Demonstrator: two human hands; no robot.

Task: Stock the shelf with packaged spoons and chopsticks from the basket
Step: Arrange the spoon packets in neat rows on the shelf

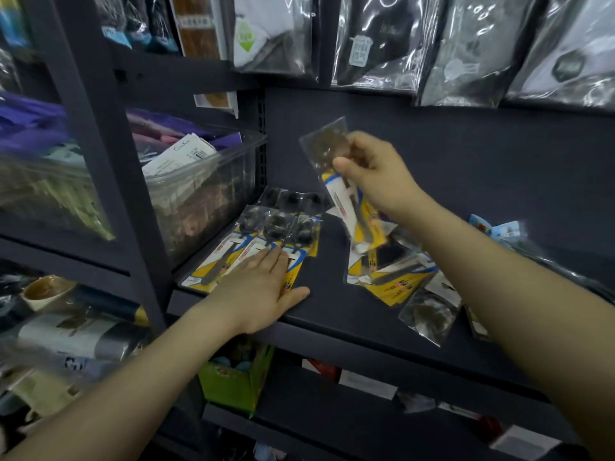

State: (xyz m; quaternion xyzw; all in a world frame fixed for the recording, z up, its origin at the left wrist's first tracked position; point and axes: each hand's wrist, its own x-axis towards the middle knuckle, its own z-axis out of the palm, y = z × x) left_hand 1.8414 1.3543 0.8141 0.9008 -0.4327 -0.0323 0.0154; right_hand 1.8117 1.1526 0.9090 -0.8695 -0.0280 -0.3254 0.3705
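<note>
Dark shelf (332, 277) in a shop aisle. Left hand (263, 291) rests flat, fingers straight and together, on a neat row of yellow-carded packaged spoons (279, 234) at the near left edge. Right hand (376, 174) pinches one spoon packet (336, 181) above bare shelf space mid-shelf. Loose packets (399, 277) lie right. Card print is unreadable.

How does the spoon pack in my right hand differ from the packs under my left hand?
The spoon pack in the right hand is a single one, lifted off the shelf and tilted; the row of spoon packs lies flat, side by side. The right hand pinches its pack; the left hand rests open on the row. Both have clear wrap and yellow-blue cards.
</note>
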